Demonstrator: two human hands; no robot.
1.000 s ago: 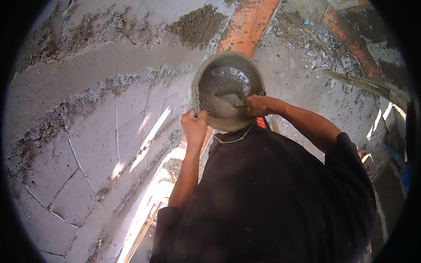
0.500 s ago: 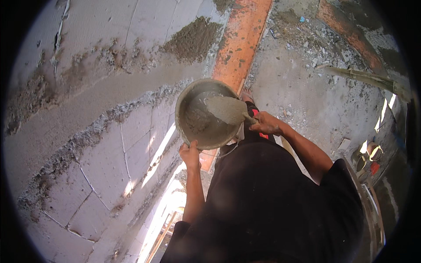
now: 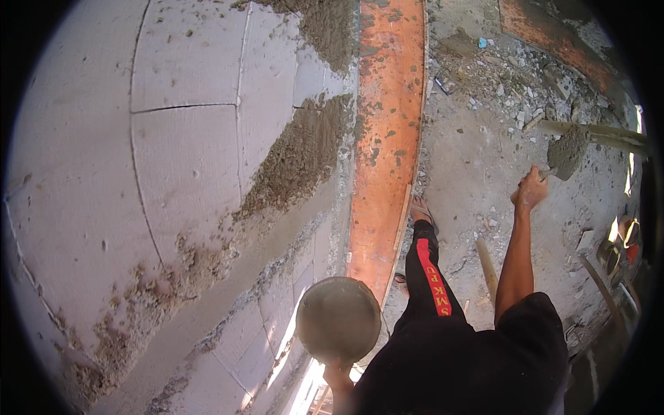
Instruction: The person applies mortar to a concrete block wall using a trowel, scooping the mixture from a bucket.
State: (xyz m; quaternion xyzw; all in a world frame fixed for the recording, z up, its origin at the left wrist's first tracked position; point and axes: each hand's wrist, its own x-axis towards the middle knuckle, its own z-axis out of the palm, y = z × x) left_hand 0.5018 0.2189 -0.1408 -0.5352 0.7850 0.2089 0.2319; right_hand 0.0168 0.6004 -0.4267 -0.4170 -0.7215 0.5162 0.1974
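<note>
Away to the right, my right hand (image 3: 531,189) is closed round the handle of a trowel (image 3: 567,153), whose blade is covered with wet grey mortar. At the bottom centre, my left hand (image 3: 338,377) grips the lower edge of a round mortar bucket (image 3: 339,319). The bucket shows as a plain grey disc; I cannot tell whether its inside or its underside faces me. My left fingers are partly hidden. Fresh mortar (image 3: 294,155) clings to the pale block wall (image 3: 183,162), beside an upright orange board (image 3: 387,138).
A cement ledge (image 3: 207,301) crosses the wall's lower part. Rubble (image 3: 519,90) is strewn over the concrete floor (image 3: 470,173) at upper right, near a bamboo pole (image 3: 615,140). A wooden strip (image 3: 487,270) lies by my leg. Another mortar-stained orange board (image 3: 546,41) is at far upper right.
My right hand has taken the loaded trowel out of the bucket and swung it out to the right. The bucket, in my left hand, has moved lower in view. The view has shifted.
</note>
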